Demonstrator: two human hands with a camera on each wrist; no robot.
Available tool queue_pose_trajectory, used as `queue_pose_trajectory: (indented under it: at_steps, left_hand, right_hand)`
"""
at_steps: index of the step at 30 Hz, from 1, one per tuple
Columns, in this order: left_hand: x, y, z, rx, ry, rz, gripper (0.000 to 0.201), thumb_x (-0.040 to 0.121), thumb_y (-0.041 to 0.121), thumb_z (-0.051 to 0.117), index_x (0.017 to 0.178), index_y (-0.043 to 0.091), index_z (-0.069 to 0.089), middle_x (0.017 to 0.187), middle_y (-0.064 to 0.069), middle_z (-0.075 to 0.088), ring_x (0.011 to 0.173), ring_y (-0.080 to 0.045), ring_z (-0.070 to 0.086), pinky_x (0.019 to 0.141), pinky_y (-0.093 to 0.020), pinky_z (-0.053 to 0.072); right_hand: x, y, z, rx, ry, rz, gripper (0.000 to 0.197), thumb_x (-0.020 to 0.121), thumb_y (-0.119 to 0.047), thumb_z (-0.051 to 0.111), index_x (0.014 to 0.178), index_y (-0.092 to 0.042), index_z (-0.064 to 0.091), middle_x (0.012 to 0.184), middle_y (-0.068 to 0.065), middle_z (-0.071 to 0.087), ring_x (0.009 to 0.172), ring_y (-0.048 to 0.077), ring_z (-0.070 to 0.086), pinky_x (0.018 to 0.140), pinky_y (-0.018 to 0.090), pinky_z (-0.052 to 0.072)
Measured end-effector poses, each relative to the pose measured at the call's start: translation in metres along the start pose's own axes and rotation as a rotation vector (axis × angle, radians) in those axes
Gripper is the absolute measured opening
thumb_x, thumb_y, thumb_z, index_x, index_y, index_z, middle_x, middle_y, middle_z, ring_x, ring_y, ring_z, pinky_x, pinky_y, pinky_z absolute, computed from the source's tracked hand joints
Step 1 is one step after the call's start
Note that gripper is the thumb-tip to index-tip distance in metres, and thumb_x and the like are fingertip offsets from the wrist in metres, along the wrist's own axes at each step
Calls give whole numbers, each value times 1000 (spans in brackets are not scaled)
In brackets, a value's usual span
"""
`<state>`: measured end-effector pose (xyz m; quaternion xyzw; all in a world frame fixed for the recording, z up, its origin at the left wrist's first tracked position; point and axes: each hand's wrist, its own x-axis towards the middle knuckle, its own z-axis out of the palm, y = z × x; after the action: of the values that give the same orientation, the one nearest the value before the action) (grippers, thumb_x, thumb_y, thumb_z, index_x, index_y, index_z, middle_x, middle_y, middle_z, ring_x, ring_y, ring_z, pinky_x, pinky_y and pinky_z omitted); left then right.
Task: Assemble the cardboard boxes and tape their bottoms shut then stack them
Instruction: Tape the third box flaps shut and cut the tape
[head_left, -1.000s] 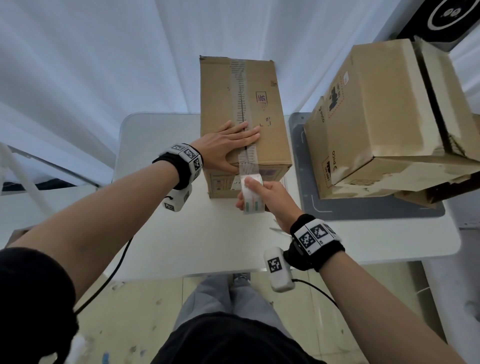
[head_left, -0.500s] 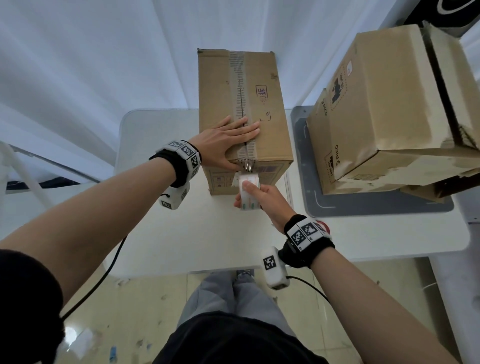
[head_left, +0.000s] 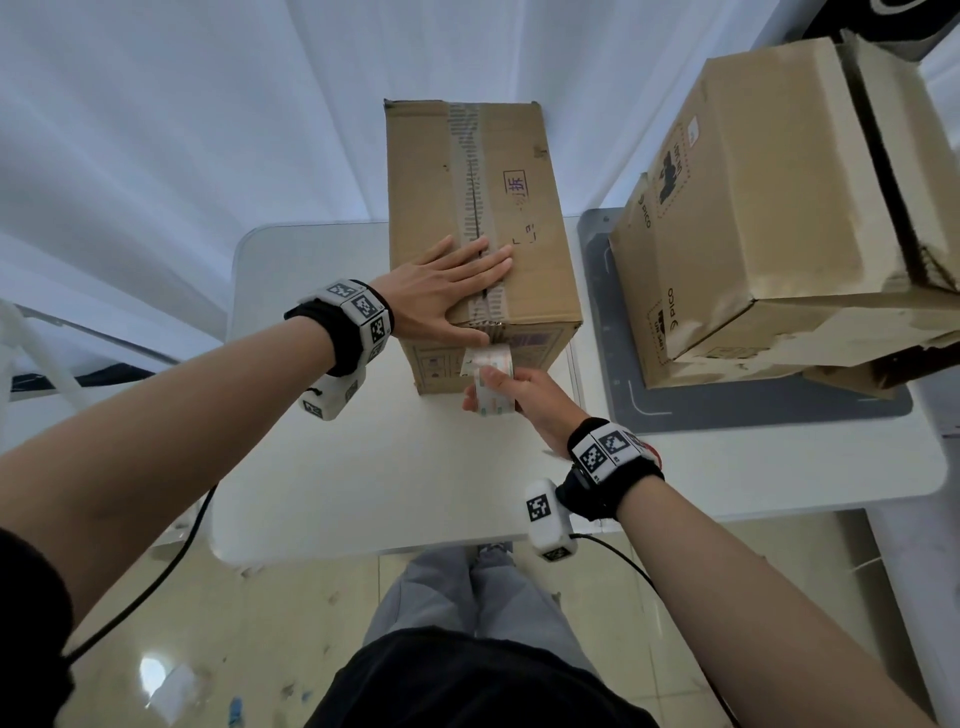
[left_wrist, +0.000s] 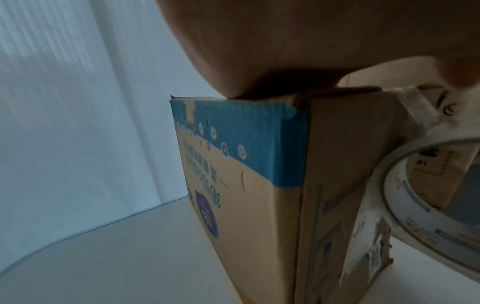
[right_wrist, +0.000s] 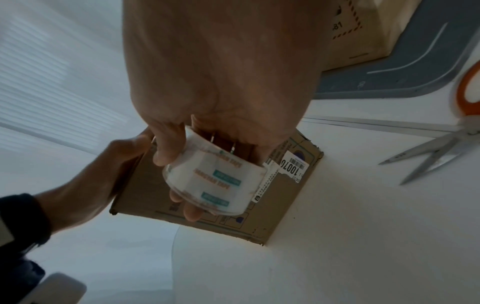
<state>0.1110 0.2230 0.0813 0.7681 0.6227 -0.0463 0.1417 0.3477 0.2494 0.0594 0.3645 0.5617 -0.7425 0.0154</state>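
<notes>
Honestly, the strip could wrinkle or tear crooked if my right hand (head_left: 511, 397), curled round the tape roll (head_left: 491, 382), pulls off-line; my left hand (head_left: 449, 291) lies flat, fingers straight, pressing the box (head_left: 524, 171) at frame centre on the tabletop (head_left: 322, 467); boxes at upper right (head_left: 769, 197) read "PICO"; a label in my right wrist view starts "1007".

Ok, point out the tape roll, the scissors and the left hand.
tape roll (right_wrist: 215, 181): right wrist view, printed outer face.
scissors (right_wrist: 426, 156): right wrist view, metal blades.
left hand (head_left: 447, 286): head view, back of the hand.
</notes>
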Motion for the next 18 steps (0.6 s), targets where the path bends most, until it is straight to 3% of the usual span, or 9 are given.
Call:
queue_pose_trajectory:
  at_steps: [2, 6, 8, 11, 13, 16, 17, 18]
  left_hand:
    - [-1, 5, 1, 10, 25, -31, 103, 82, 89, 19, 157, 26, -16, 164, 12, -18, 152, -14, -15, 124, -49, -2]
    - [-1, 15, 3, 14, 56, -89, 120, 70, 98, 30, 157, 28, -13, 165, 14, -16, 152, -13, -13, 124, -48, -5]
    - [-2, 19, 5, 1, 79, -108, 126, 64, 100, 35, 158, 29, -10, 165, 14, -14, 152, -12, -12, 123, -49, -5]
    - [-1, 22, 5, -24, 91, -127, 130, 60, 102, 38, 158, 30, -8, 165, 15, -11, 152, -11, -10, 123, -49, -5]
    - [-1, 22, 3, -33, 92, -135, 131, 59, 102, 39, 158, 31, -8, 165, 16, -10, 152, -11, -10, 123, -49, -5]
    - [-1, 21, 3, -44, 92, -140, 130, 59, 102, 40, 158, 32, -7, 165, 17, -10, 152, -10, -9, 124, -49, -4]
    - [-1, 21, 3, -45, 94, -142, 130, 59, 101, 40, 158, 32, -7, 165, 17, -10, 152, -10, -9, 124, -49, -4]
    - [-1, 22, 3, -45, 96, -143, 130, 59, 101, 41, 158, 32, -6, 165, 18, -10, 152, -10, -9, 124, -48, -4]
  right_hand:
    - [1, 1, -2, 8, 17, 7, 40, 97, -38, 61, 110, -2, 72, 106, 13, 75, 109, 32, 67, 111, 49, 40]
    - [0, 2, -9, 25, 82, -12, 42, 88, -40, 72, 111, -5, 73, 110, 13, 75, 112, 33, 66, 109, 50, 44]
    - [-4, 2, -14, 75, 126, -29, 50, 84, -47, 71, 108, -4, 74, 106, 12, 76, 106, 30, 69, 104, 43, 50]
    - [-8, 15, -31, 161, 337, 16, 51, 95, -49, 59, 93, -1, 75, 93, 11, 77, 94, 24, 73, 90, 30, 57]
    - [-8, 35, -48, 131, 477, 139, 42, 99, -37, 57, 90, 0, 74, 84, 10, 77, 84, 23, 73, 76, 28, 57]
    - [-10, 66, -74, 60, 567, 401, 22, 98, -13, 55, 101, 5, 67, 77, 11, 70, 65, 20, 69, 54, 25, 53]
    - [-9, 78, -83, -48, 585, 458, 21, 98, -11, 53, 102, 5, 67, 82, 14, 70, 68, 22, 71, 57, 28, 57]
    - [-10, 87, -90, -229, 586, 519, 24, 96, -13, 51, 105, 3, 68, 92, 16, 71, 79, 26, 73, 68, 33, 60]
